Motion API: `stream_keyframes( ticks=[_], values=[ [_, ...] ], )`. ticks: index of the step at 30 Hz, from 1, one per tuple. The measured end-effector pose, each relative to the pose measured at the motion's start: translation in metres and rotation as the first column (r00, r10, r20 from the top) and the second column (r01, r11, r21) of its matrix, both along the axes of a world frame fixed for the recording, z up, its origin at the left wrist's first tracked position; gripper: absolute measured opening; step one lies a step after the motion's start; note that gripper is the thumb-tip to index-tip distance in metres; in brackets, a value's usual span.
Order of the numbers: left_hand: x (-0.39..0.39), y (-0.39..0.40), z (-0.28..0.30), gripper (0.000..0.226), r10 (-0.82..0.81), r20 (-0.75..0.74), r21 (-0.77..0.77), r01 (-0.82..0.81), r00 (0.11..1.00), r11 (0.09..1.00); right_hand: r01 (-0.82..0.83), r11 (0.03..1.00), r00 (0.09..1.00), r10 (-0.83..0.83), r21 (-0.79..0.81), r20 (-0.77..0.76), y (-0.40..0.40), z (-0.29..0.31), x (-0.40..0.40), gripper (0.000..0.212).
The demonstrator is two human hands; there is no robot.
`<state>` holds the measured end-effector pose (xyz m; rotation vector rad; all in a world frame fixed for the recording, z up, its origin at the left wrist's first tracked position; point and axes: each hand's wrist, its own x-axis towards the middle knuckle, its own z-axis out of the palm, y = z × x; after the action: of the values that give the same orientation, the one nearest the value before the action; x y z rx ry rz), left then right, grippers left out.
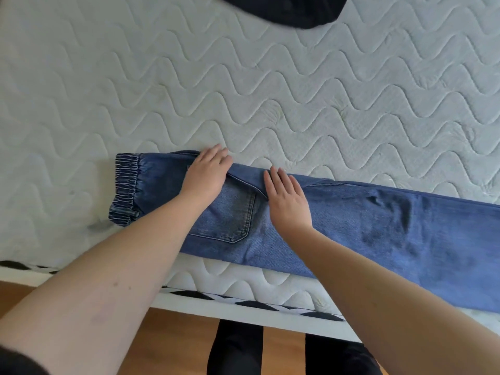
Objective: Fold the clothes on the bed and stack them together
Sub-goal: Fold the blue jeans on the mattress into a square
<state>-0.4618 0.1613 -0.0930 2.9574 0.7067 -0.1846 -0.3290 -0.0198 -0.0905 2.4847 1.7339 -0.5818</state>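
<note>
Along the near edge of the bed (270, 77), a pair of blue jeans (378, 234) lies folded lengthwise, leg upon leg, elastic waistband to the left and legs running off frame to the right. Both hands press flat on the seat area near the back pocket: the left hand (207, 175) with fingers straight and spread over the far fold, the right hand (286, 201) likewise flat, each grip pinching nothing. Smoothing appears to be the step in hand; the next move likely calls for taking the leg ends and folding them toward the waistband. A dark garment (284, 9) waits at the far edge, well apart. Nothing obstructs the jeans.
</note>
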Motion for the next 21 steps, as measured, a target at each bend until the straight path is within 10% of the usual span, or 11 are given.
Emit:
stream_keyframes(
  ticks=[5,12,21],
  values=[
    [-0.024,-0.012,-0.004,0.039,-0.034,0.193,0.032,0.028,0.981,0.999,-0.028,0.998,0.998,0.03,0.048,-0.049,-0.024,-0.008,0.004,0.069],
    [-0.06,-0.048,-0.027,0.067,0.113,-0.145,-0.033,-0.119,0.983,0.992,-0.053,0.996,0.998,0.05,-0.07,-0.041,-0.04,-0.027,0.001,0.069],
    [0.009,-0.078,0.01,0.041,0.103,-0.044,-0.056,-0.105,0.994,0.993,0.268,0.963,0.957,-0.27,-0.035,-0.108,-0.069,-0.016,0.003,0.064]
  ],
)
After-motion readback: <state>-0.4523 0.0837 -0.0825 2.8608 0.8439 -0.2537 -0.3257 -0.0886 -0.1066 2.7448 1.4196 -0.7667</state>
